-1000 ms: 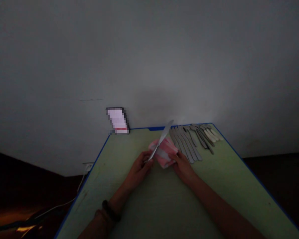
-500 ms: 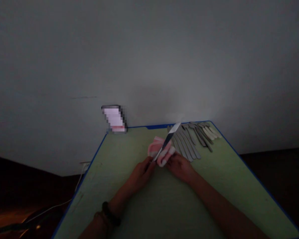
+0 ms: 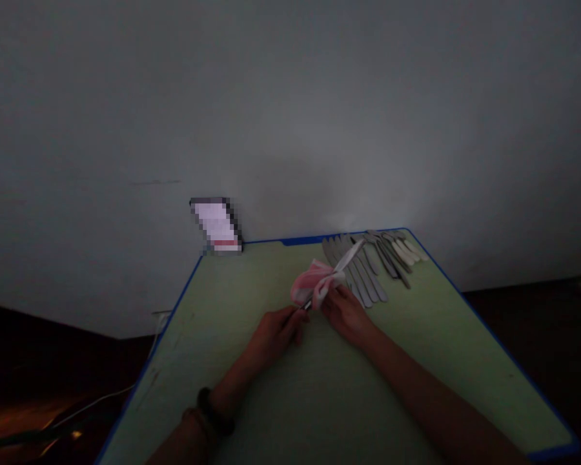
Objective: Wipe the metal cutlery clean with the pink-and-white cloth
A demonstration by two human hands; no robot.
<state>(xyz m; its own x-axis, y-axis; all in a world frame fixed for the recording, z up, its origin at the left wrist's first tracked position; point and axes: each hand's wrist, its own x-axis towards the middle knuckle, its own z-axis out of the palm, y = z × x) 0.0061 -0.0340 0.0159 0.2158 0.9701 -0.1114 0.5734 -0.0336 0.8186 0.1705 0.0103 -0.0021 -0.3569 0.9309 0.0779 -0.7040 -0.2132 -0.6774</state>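
My left hand is closed around the handle end of a silver table knife, which points up and to the right over the table. A pink and white cloth is wrapped about the middle of the knife, and my right hand grips it from the right side. The blade's tip sticks out beyond the cloth. Just behind my right hand lie several table knives side by side in a slanted row. My right fingertips are partly hidden by the cloth.
The pale green table has a blue edge and stands against a grey wall. More cutlery, some with white handles, lies at the back right. A blurred-out phone-like device leans on the wall at the back left.
The cloth has gone from lying behind the knife to folded over its middle, covering part of the blade. My right hand has closed in on it. The view has shifted slightly.
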